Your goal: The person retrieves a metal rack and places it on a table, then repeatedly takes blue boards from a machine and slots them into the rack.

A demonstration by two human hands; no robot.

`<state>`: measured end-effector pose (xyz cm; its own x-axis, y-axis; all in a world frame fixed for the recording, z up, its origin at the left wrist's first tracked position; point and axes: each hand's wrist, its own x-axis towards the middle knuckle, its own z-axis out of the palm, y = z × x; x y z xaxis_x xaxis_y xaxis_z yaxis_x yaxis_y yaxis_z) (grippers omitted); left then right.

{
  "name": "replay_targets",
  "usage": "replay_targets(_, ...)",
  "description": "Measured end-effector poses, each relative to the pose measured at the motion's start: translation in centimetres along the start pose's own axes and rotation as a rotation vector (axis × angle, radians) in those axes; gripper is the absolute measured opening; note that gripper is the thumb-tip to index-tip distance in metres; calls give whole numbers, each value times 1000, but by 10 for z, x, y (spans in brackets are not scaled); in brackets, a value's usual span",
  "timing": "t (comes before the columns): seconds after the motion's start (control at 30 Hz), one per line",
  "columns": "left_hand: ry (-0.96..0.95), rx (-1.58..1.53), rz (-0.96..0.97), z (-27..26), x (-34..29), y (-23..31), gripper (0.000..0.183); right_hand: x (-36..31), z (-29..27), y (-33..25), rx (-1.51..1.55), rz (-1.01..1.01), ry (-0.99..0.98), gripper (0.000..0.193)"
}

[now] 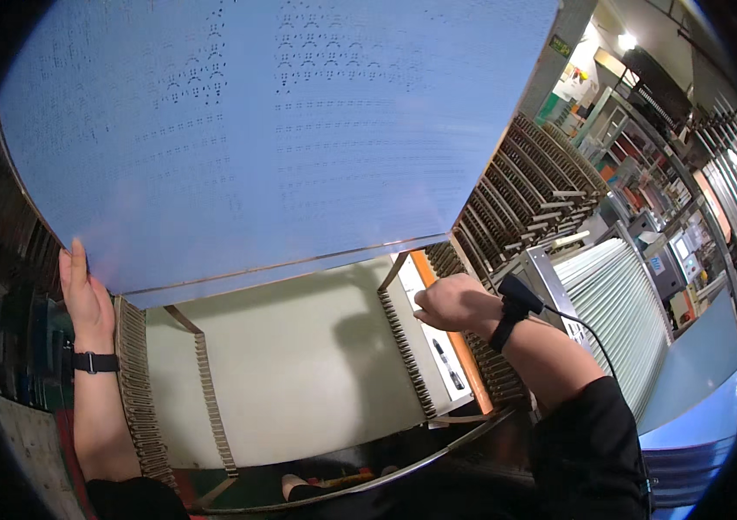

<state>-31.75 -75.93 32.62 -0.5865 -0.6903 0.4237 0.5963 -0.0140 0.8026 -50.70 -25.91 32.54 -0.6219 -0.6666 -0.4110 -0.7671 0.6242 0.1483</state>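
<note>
A large blue panel [299, 173] with rows of small dark holes and marks leans up at the far side, its lower edge across the rack. My left hand [87, 295] grips the panel's lower left edge, thumb on the front. On the right, my right hand [453, 303] is curled into a fist over a white strip [433, 347] bordered in orange, apart from the panel. Its palm is hidden, so I cannot see what it holds, if anything. A dark pen [448, 362] lies on that strip.
Slotted rack rails [212, 403] stand around a pale flat board [308, 373]. Stacked racks [529, 186] rise at the right. Beyond are a bed of white rollers [615, 303] and other blue panels [698, 373]. A black cable [589, 328] runs from my right wrist.
</note>
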Motion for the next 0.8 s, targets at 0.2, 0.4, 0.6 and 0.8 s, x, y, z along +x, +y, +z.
replay_targets(0.2, -17, 23, -5, 1, -1, -1, 42, -4, -11, 25, 520, 72, 950, 22)
replay_targets(0.4, -34, 17, -13, 6, -1, -3, 40, 38, 7, 84, 1530, -9, 868, 28)
replay_targets(0.6, -5, 8, -46, -12, 4, -6, 44, 40, 2, 71, 1414, 63, 894, 30)
replay_targets(0.8, 77, -86, -76, -18, 7, -3, 41, 39, -25, 77, 1405, -7, 1015, 30)
